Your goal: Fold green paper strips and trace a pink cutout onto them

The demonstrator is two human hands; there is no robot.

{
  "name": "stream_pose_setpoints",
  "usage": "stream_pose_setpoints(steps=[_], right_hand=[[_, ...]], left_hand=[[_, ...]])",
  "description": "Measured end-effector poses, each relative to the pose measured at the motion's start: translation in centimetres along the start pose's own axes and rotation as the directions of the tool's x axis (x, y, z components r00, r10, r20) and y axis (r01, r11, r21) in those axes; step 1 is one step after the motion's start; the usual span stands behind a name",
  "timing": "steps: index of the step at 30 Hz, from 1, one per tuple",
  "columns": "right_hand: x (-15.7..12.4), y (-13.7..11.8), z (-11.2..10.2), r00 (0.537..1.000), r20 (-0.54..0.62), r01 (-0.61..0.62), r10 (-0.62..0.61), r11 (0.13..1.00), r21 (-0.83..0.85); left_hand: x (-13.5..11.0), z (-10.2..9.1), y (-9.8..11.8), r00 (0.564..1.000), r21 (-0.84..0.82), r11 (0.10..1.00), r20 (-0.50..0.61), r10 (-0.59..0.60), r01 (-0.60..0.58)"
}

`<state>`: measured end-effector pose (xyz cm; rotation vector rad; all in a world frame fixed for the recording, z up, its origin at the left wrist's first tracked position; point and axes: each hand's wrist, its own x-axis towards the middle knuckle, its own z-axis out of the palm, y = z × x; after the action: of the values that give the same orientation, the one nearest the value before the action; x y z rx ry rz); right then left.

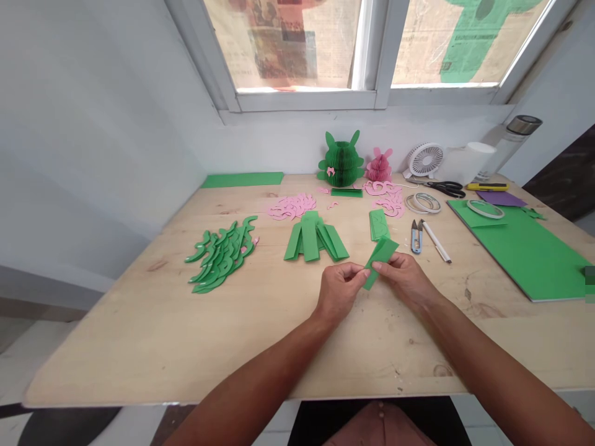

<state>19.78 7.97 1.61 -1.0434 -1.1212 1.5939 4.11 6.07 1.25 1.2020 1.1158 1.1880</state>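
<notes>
Both hands meet over the middle of the wooden table (139, 328). My left hand (338, 291) pinches the lower end of a green folded paper strip (380, 257). My right hand (405, 279) grips the same strip from the right side. The strip tilts up and away from me. Just beyond the hands lie a fan of green folded strips (315, 241) and a small stack of green strips (379, 224).
Green curved cut-outs (222, 254) lie at the left, pink cut-outs (292, 206) further back. Snips (416, 235), a white pen (436, 241), tape rolls (424, 202), scissors (445, 188) and green sheets (525, 251) sit at the right. Green (341, 162) and pink (379, 166) honeycomb figures, a fan (425, 160) stand by the wall.
</notes>
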Motion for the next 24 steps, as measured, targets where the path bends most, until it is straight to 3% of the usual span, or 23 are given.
stream_pose_setpoints(steps=[24], right_hand=[[-0.01,0.24,0.59,0.998,-0.034,-0.054,0.057,0.995,0.087]], left_hand=[[0.30,-0.06,-0.29,0.993,-0.089,0.989,0.039,-0.116,0.119]])
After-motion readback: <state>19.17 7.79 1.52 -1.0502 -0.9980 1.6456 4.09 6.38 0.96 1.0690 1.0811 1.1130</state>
